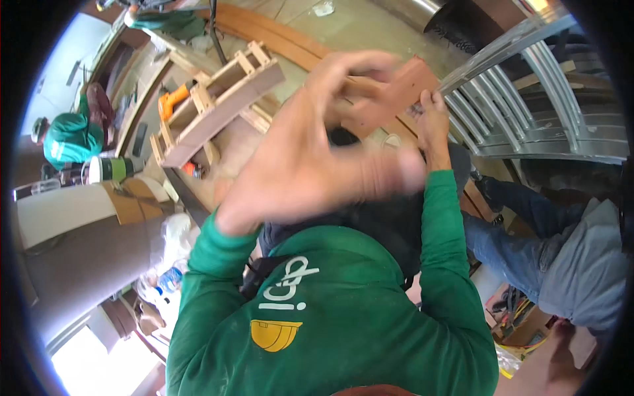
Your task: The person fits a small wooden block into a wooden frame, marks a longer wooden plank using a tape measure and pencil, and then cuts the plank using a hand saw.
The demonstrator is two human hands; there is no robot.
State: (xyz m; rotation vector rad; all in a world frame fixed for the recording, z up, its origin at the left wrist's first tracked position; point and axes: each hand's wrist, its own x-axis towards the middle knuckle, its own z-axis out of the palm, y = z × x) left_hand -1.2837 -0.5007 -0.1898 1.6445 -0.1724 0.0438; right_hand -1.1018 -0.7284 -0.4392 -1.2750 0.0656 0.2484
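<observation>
My right hand (434, 129) grips a short reddish-brown wooden board (399, 96) by its edge, held out in front of my body. Close to the camera, my left hand (297, 158) is raised and smeared by motion. Its thumb and fingers are curved wide apart, with nothing seen between them. The left fingers overlap the board in the picture; whether they touch it I cannot tell. Part of the board is hidden behind that hand.
A wooden frame (224, 112) with an orange power drill (173, 100) lies to the left. An aluminium ladder (528, 86) stands at the right. One person in jeans (515, 231) is close on my right; another in green (72, 138) is far left. Long boards (277, 36) lie ahead.
</observation>
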